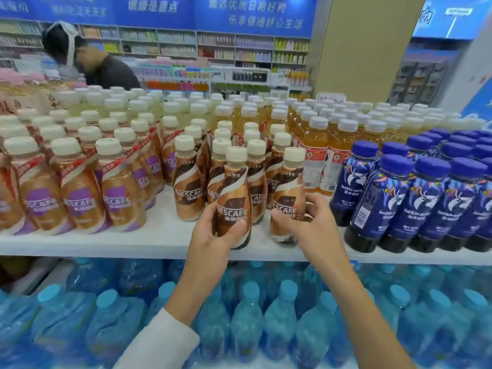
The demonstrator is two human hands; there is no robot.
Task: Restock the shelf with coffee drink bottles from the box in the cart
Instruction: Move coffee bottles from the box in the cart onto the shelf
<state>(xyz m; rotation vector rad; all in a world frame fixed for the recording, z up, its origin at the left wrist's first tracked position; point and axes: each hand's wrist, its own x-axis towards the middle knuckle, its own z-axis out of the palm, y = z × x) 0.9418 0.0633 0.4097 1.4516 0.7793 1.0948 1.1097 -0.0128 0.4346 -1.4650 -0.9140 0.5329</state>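
My left hand (213,233) grips a brown Nescafe coffee bottle (234,193) with a cream cap, held upright at the front of the white shelf (149,235). My right hand (311,222) holds a second coffee bottle (288,190) of the same kind just to the right, its base at the shelf surface. Directly behind both stand several rows of matching coffee bottles (187,179). The box and the cart are out of view.
Purple-label Nescafe multipacks (77,193) fill the shelf's left side. Blue-capped dark coffee bottles (426,198) stand at the right, amber tea bottles (316,145) behind. Blue water bottles (239,315) fill the shelf below. A person (106,67) bends over beyond the shelf.
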